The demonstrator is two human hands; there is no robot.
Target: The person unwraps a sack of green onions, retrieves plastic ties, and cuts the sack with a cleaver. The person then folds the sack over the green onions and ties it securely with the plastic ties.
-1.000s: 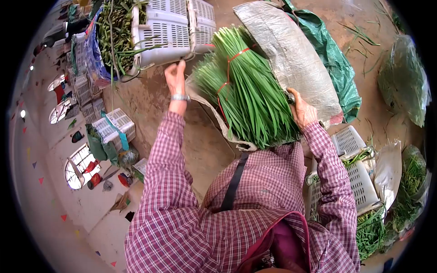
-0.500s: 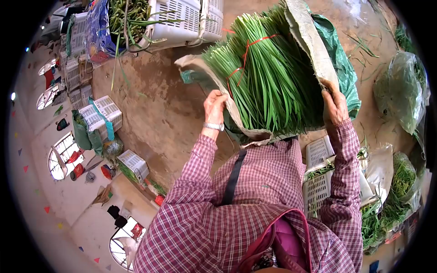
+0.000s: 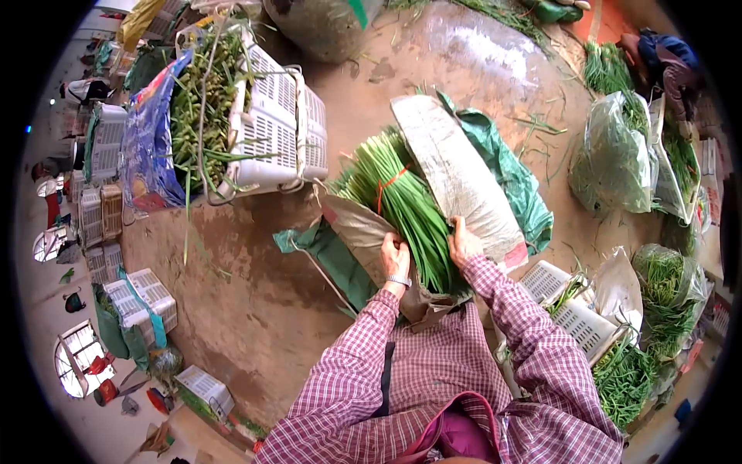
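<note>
A thick bundle of long green chive-like stalks, bound with red ties, lies inside an opened woven sack wrap. My left hand, with a metal watch band at its wrist, is closed on the brown left flap of the wrap. The pale right flap folds partly over the stalks, and my right hand pinches its inner edge. Green sheeting spreads out beyond the right flap. More green sheeting shows at the left. The stalks' lower ends are partly hidden by the flaps and my hands.
A white crate heaped with greens stands at the upper left. Clear plastic bags and crates of greens line the right side. Another person is at the far upper right. Brown floor lies around the wrap.
My hands have come closer together, drawing both flaps inward over the stalks. Less of the bundle shows now. The view has shifted, revealing more floor and the other person.
</note>
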